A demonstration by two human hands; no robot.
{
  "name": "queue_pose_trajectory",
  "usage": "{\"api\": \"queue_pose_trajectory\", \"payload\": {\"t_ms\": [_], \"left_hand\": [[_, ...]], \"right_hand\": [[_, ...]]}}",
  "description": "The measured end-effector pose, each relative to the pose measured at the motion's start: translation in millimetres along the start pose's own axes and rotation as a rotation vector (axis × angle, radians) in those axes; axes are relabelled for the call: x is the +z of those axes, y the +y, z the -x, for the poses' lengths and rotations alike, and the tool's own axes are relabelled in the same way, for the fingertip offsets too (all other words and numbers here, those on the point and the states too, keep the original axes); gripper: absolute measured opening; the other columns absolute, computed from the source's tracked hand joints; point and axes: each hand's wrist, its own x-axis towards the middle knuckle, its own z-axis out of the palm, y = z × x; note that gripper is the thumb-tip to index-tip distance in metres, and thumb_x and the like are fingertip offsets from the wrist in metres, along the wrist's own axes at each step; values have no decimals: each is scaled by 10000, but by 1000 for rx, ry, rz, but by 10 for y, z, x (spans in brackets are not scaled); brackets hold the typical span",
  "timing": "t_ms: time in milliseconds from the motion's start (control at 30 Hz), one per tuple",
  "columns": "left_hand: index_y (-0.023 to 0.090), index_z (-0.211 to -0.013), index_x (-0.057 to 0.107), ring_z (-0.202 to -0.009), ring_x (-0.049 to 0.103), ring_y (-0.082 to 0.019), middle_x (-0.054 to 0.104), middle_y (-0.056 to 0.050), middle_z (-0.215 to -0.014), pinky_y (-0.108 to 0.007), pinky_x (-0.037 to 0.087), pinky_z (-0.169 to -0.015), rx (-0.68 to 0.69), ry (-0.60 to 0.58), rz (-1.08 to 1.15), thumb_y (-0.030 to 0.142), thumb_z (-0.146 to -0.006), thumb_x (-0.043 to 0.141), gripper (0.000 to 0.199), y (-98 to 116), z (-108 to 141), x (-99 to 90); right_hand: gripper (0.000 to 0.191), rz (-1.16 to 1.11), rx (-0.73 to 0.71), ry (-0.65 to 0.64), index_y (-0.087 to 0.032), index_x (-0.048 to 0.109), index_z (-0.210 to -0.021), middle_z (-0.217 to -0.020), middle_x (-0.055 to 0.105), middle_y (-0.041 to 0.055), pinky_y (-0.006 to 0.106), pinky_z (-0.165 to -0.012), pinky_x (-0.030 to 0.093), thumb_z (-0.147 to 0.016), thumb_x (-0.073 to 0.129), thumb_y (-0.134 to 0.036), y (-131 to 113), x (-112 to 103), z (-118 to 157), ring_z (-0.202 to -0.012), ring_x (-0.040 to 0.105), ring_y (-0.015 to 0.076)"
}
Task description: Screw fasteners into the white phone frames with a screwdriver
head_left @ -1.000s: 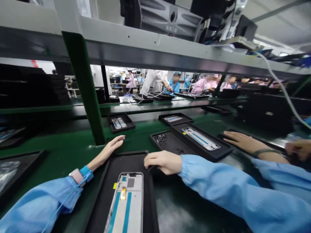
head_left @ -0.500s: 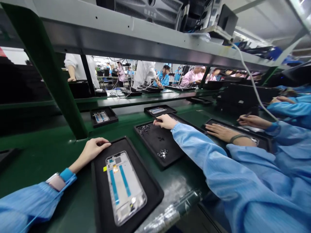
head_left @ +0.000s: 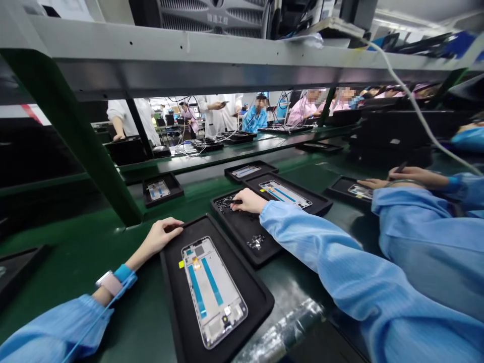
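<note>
L hand (head_left: 162, 236) at edge of phone tray (head_left: 239, 268), can't tell if gripping; R hand (head_left: 250, 200) pinched on dark tool (head_left: 236, 201) over parts tray (head_left: 242, 223).

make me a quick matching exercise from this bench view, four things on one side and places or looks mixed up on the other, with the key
Things
1. left hand
2. right hand
3. near phone frame
4. watch

Places or looks
a. next to a blue band
b. at the tray of small loose parts
c. two blue strips along it
d. at the far edge of the nearest tray

Pairs: 1-d, 2-b, 3-c, 4-a
</note>
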Motion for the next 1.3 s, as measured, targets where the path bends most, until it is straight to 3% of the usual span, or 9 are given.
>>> {"api": "queue_pose_trajectory", "payload": {"t_ms": [133, 433, 533, 633, 700, 800, 933, 1100, 1300], "left_hand": [[139, -875, 676, -794, 627, -228, 688, -75, -868, -305, 480, -715, 13, -7, 1, 445, -731, 571, 353, -38, 9, 29], [159, -872, 678, -789, 634, -223, 693, -60, -861, -301, 487, -713, 9, 29, -6, 476, -734, 560, 365, 5, 21, 67], [170, -912, 669, -852, 611, -234, 679, -70, -920, -325, 475, -751, 17, 91, -31, 469, -763, 531, 362, 36, 67, 59], [191, -948, 644, -954, 550, -250, 650, -72, -984, -369, 433, -816, 50, 235, -106, 429, -787, 516, 315, 207, 226, 41], [207, -904, 637, -917, 540, -231, 653, -53, -930, -366, 424, -812, 129, 308, -176, 384, -799, 513, 240, 405, 376, 49], [209, -829, 627, -825, 540, -202, 653, -32, -810, -337, 439, -744, 221, 278, -163, 328, -827, 472, 196, 694, 550, 114], [197, -851, 604, -835, 534, -194, 639, -26, -826, -341, 427, -733, 167, 191, -111, 285, -811, 507, 137, 802, 603, 220], [201, -788, 595, -819, 529, -180, 618, -7, -782, -334, 386, -726, 154, 182, -94, 250, -827, 508, 107, 730, 603, 238], [190, -760, 586, -785, 537, -167, 603, -6, -762, -315, 388, -701, 180, 207, -91, 214, -812, 512, 94, 759, 579, 212]], "right_hand": [[109, 87, -2, -8, -167, 728, -798, -835, 708, 54, 207, -732, 458, -725, 658, -205, -46, -8, 24, -836, 652, 172], [120, 210, -27, -38, -164, 709, -815, -883, 677, 87, 258, -742, 436, -742, 615, -169, -149, -17, 66, -878, 625, 215], [149, 224, -47, -14, -142, 699, -846, -908, 665, 95, 261, -746, 427, -722, 615, -132, -169, -59, 115, -880, 612, 212], [143, 211, -52, 35, -115, 685, -851, -876, 661, 80, 236, -722, 422, -752, 585, -139, -265, -99, 145, -835, 606, 175], [175, 92, -80, 61, -104, 673, -847, -811, 656, 59, 216, -677, 422, -808, 541, -212, -414, -78, 142, -756, 603, 141], [249, -299, -151, -24, -106, 660, -835, -710, 635, 26, 198, -599, 421, -830, 516, -309, -737, 54, 131, -608, 584, 102], [246, -662, -123, -192, -104, 641, -794, -625, 587, 2, 191, -528, 409, -781, 577, -341, -1088, 266, 189, -509, 524, 79], [303, -626, -106, -160, -120, 557, -627, -538, 491, -27, 183, -477, 326, -796, 552, -372, -1183, 346, 310, -506, 437, 66], [317, -512, -123, -81, -126, 522, -575, -502, 452, -40, 192, -461, 257, -810, 538, -338, -1220, 298, 318, -493, 408, 57]]}}
